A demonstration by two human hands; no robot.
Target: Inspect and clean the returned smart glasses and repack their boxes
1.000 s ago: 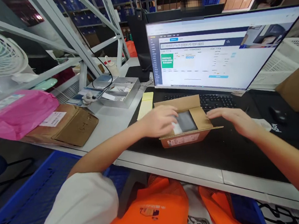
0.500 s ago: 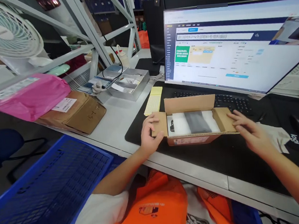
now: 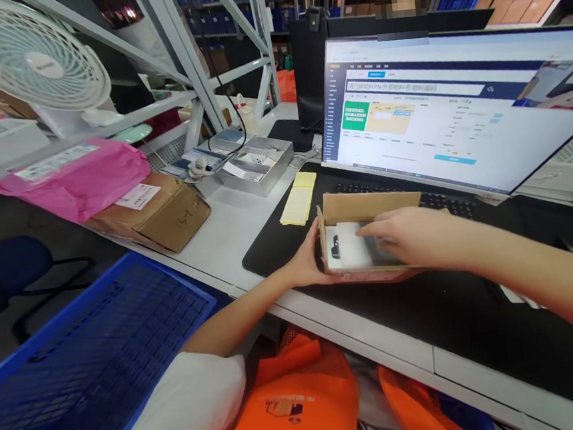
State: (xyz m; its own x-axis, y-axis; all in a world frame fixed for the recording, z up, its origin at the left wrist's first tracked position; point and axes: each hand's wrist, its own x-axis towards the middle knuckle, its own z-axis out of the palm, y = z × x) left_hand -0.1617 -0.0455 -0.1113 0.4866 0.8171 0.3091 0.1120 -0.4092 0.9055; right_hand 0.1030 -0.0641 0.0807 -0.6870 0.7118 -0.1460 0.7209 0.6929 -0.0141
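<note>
An open cardboard box (image 3: pixel 372 203) stands on the black desk mat in front of the monitor. Inside lies white packing foam (image 3: pixel 349 246) with a grey band partly across it. My left hand (image 3: pixel 310 260) is closed round the box's left end, thumb and fingers against its wall. From the right, my right hand (image 3: pixel 403 231) reaches over the opening, its slightly blurred fingers stretched out across the foam; nothing is visibly gripped in them. My right hand and forearm cover the right part of the box and its contents.
A monitor (image 3: pixel 428 115) and a keyboard (image 3: pixel 446 205) are behind the box. Yellow slips (image 3: pixel 298 200) lie left of it. Further left are a closed carton (image 3: pixel 166 215), a pink parcel (image 3: pixel 78 183) and a fan (image 3: pixel 43 65). A blue crate (image 3: pixel 102 351) sits below the desk edge.
My right hand has left the right flap and moved left over the box. The left flap no longer sticks out; my left hand now grips that end. The camera view has shifted slightly.
</note>
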